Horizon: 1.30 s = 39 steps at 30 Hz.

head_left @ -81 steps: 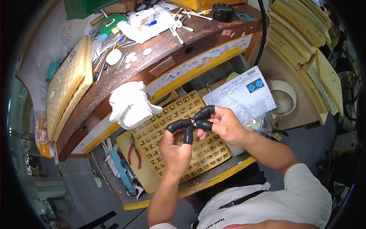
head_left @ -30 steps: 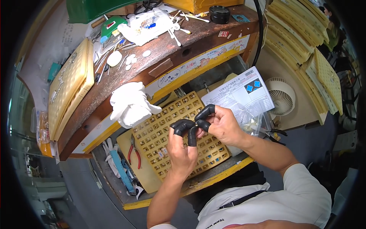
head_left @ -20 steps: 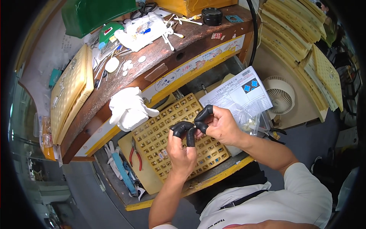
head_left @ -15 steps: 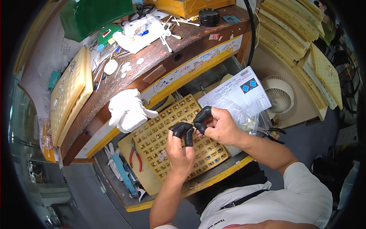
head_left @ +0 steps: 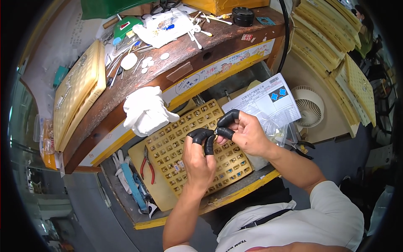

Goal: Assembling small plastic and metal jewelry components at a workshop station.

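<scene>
Black finger covers wrap the fingertips of both my hands, which meet above a yellow compartment tray (head_left: 170, 140). My left hand (head_left: 199, 161) is closed, its covered fingers bent together toward the right hand's fingertips. Thumb and forefinger of my right hand (head_left: 248, 133) pinch at the same spot. A tiny piece seems to sit between them, too small to identify. Rows of square pockets in the tray hold small metallic pieces, some with blue at the near right corner. Left of the pockets lie red-handled pliers (head_left: 147, 165).
A white cloth (head_left: 147, 111) hangs at the wooden bench edge (head_left: 126, 92). Beside the tray are a printed sheet (head_left: 260, 101) and a clear plastic bag (head_left: 273, 128). A white fan (head_left: 308, 105) stands right, below stacked yellow trays (head_left: 325, 40). Blue-handled tools (head_left: 133, 185) lie left in the drawer.
The view has shifted slightly, moving the bench and cloth within the picture. My hands stay together over the tray, with the left fingers a little closer to the right fingertips.
</scene>
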Motion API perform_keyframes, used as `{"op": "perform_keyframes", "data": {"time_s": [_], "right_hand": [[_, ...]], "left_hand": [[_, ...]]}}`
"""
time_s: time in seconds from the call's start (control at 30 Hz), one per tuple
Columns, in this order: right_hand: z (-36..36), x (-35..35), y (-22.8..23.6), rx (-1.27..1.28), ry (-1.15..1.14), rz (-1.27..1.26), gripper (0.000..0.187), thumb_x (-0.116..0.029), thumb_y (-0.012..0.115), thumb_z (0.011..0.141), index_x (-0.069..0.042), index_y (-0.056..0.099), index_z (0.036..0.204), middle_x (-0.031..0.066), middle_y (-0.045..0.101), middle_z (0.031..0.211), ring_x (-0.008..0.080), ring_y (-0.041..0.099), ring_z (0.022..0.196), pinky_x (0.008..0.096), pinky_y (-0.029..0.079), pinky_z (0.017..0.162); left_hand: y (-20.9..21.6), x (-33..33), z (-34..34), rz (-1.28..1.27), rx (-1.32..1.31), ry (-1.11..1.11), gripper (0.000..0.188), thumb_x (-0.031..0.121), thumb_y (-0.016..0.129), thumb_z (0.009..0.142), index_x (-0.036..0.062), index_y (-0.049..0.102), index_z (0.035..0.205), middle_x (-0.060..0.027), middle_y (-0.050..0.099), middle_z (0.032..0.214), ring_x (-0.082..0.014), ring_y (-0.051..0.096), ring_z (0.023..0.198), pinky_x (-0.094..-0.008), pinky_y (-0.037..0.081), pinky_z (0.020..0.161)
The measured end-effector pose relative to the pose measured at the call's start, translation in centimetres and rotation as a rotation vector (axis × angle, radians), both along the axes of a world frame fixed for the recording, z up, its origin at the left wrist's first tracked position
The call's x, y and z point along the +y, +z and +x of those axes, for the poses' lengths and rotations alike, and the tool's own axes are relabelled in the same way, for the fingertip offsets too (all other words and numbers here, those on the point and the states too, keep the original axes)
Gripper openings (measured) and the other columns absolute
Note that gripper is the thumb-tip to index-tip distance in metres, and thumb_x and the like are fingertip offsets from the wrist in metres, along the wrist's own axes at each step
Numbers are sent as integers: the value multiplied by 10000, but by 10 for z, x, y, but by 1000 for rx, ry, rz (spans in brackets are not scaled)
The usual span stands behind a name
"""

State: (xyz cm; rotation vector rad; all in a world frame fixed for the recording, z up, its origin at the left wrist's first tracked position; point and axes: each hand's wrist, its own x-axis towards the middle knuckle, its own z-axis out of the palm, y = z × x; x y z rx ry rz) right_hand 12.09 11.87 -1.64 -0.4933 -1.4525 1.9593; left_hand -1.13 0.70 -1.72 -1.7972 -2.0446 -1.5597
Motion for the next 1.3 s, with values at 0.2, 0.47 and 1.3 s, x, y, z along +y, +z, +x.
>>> {"op": "perform_keyframes", "data": {"time_s": [0.2, 0.47, 1.3], "right_hand": [[1, 0, -1, -9, -13, 47, 142, 103, 554, 909, 42, 556, 1038, 96, 651, 917, 160, 693, 831, 298, 600, 751], [4, 0, -3, -52, -41, 136, 208, 159, 483, 848, 55, 545, 1017, 96, 640, 923, 166, 695, 843, 300, 592, 772], [6, -1, 0, -104, -46, 196, 171, 137, 521, 846, 50, 553, 989, 96, 650, 899, 159, 693, 813, 295, 586, 742]], "left_hand": [[0, -1, 0, -6, 21, 4, 224, -154, 608, 810, -55, 616, 1011, -158, 604, 958, -289, 636, 850, -347, 539, 737], [1, 0, 0, -1, 11, -24, 195, -110, 640, 814, -60, 620, 1002, -193, 604, 945, -365, 606, 829, -416, 492, 720], [1, -1, -1, -5, 49, -30, 227, -134, 637, 764, -59, 619, 978, -191, 601, 929, -368, 601, 824, -424, 489, 705]]}}
